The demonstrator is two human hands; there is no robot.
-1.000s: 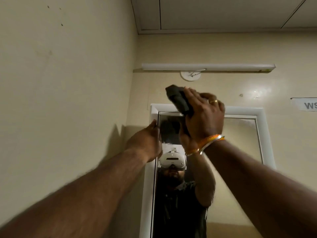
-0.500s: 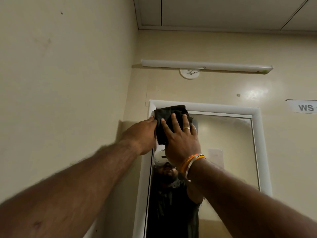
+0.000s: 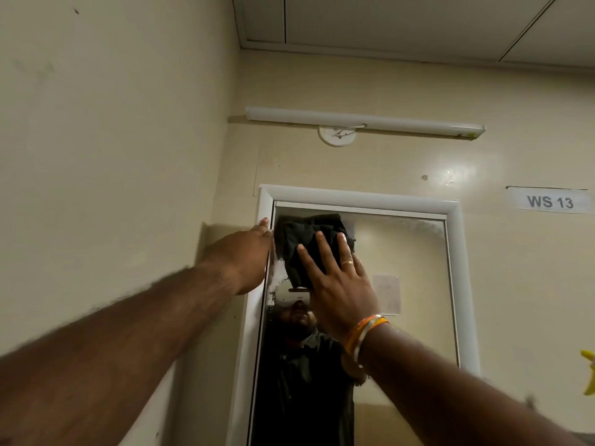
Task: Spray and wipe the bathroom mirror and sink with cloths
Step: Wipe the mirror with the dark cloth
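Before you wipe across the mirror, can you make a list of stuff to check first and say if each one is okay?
1. Cloth flat against the mirror glass: ok, it sits at the top left corner.
2. Right hand pressing the cloth with straight fingers: ok.
3. Left hand steadying on the white frame: ok, fingers touch its left edge.
4. Glass wet enough to wipe: cannot tell; white smears show by the left edge and top right only.
5. Path to the right free of things: ok, only bare glass there.
6. Sink ready for later: cannot tell, it is out of view.
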